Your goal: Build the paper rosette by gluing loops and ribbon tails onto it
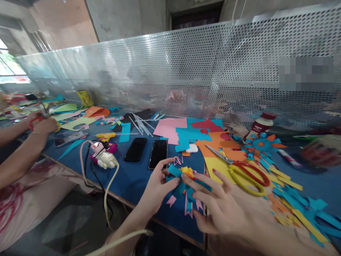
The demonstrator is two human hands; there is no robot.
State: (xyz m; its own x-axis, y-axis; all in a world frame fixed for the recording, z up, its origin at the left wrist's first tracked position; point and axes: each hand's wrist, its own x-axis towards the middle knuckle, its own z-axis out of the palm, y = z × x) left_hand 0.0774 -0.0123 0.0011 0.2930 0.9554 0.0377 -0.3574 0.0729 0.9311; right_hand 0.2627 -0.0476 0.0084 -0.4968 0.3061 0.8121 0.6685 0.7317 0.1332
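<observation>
Though near edge [128, 203], hands [157, 186] [223, 209] on flower [186, 172].

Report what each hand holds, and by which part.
The left hand pinches the blue paper rosette at its left edge between thumb and forefinger. The right hand only rests fingertips on its right side, no grip.

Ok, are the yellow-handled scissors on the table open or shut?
Shut: the scissors lie flat on the coloured paper, both blades together as one silver strip.

Left hand [159, 185] is pinching with thumb and forefinger; right hand [221, 208] is lying flat, fingers spread.
</observation>
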